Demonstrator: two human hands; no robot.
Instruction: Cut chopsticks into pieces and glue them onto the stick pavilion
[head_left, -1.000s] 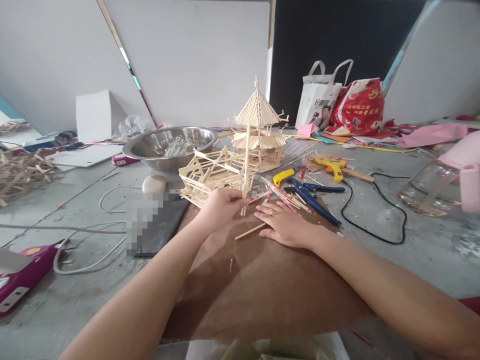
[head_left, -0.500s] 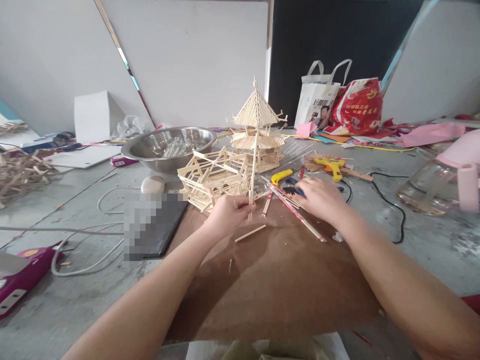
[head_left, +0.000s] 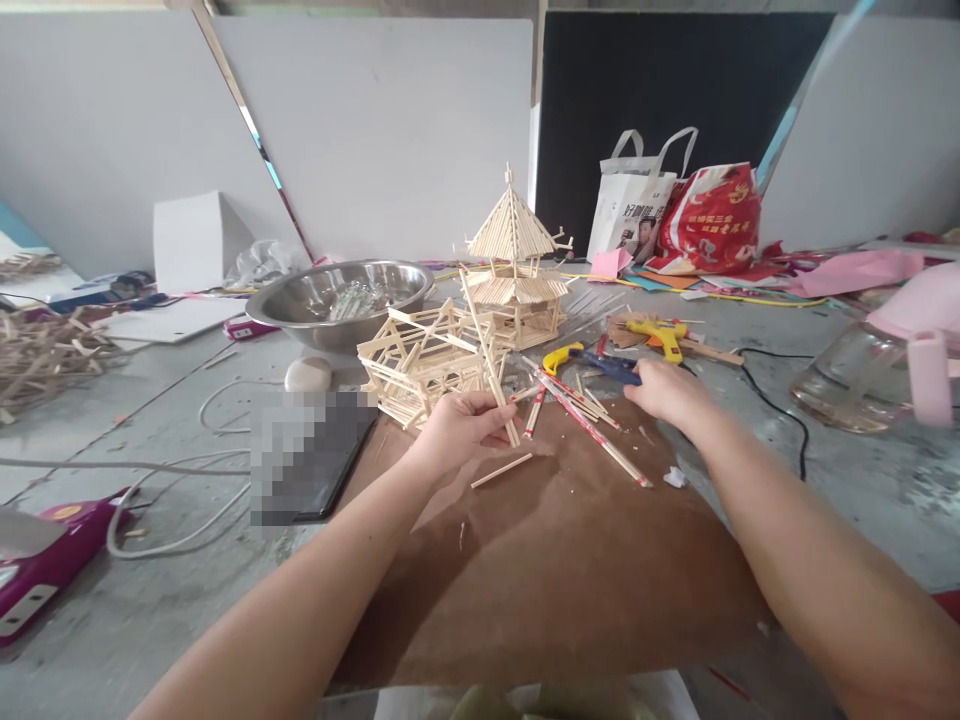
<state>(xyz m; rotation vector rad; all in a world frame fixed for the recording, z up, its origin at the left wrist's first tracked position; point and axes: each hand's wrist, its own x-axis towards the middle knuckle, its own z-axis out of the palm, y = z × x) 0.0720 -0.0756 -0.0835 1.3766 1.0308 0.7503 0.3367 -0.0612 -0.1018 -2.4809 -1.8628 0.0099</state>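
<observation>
My left hand (head_left: 469, 430) is closed around thin wooden sticks (head_left: 489, 350), one long and one shorter, tilted up to the left in front of a stick frame (head_left: 427, 360). My right hand (head_left: 666, 392) grips the dark end of a yellow-and-navy hand tool (head_left: 600, 364); its exact kind is unclear. Below the tool, several loose sticks and red-and-white wrapped strips (head_left: 600, 440) lie on a brown board (head_left: 570, 570). One short loose stick (head_left: 501, 471) rests near my left hand. Behind the frame stands a stick-built pagoda (head_left: 514, 240) with a pointed roof.
A steel basin (head_left: 300, 310) sits at the back left, near a pile of sticks (head_left: 45, 340). A dark tablet-like slab (head_left: 349, 460) and cable (head_left: 172, 463) lie left. At right are a yellow glue gun (head_left: 667, 340), its black cord (head_left: 802, 430), and a clear jug (head_left: 840, 385).
The long stick in my left hand has tipped from nearly upright to leaning left. My right hand has moved right and down, and now grips the tool's dark end.
</observation>
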